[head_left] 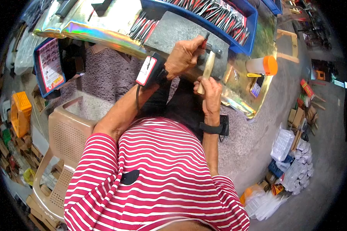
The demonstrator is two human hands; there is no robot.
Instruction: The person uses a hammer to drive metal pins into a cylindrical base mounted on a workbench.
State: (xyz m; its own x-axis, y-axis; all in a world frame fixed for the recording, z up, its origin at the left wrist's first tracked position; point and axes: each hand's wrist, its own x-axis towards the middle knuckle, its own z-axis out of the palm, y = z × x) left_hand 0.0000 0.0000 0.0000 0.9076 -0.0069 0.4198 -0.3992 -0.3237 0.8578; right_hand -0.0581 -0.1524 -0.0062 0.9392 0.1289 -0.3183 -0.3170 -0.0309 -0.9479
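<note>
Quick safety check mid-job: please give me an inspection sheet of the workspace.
Surface: shiny foil-covered table, bearing a grey slab.
Job's things: hammer; small tool, partly hidden.
Clutter: red and black pieces beside the slab; blue tray of similar ones; orange-lidded jar.
Hands: left hand holds the small tool; right hand grips the hammer's handle.
Cables: black cable from the left wrist's device.
Surroundings: beige chair at left; plastic-wrapped bundles at right.

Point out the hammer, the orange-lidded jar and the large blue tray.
Hammer (209, 67), head view: on its pale handle.
Orange-lidded jar (257, 66), head view: on its translucent body.
Large blue tray (253, 34), head view: on its right-hand wall.
</note>
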